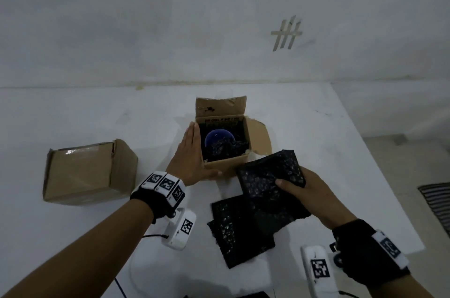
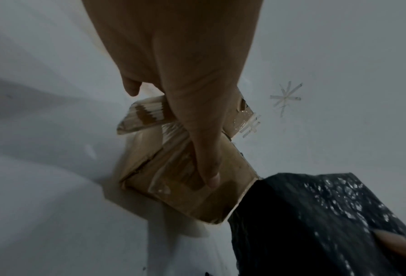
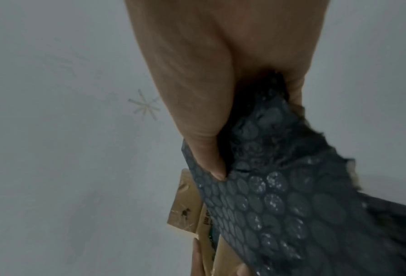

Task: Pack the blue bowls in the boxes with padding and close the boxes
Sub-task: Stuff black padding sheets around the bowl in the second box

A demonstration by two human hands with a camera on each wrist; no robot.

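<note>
An open cardboard box (image 1: 227,163) stands mid-table with a blue bowl (image 1: 217,139) inside, black bubble wrap crumpled beside the bowl. My left hand (image 1: 192,156) lies flat against the box's left wall, fingers straight, thumb along the front edge; the left wrist view shows the thumb (image 2: 206,164) pressed on the box front (image 2: 185,188). My right hand (image 1: 309,190) pinches a black bubble-wrap sheet (image 1: 270,176) lifted just right of the box front; the right wrist view shows thumb and fingers gripping the sheet (image 3: 279,205).
A second cardboard box (image 1: 90,173), flaps shut, sits at the left. More black bubble-wrap sheets (image 1: 238,229) lie on the white table in front of me. The table's right edge (image 1: 379,166) drops to the floor. A white wall rises behind.
</note>
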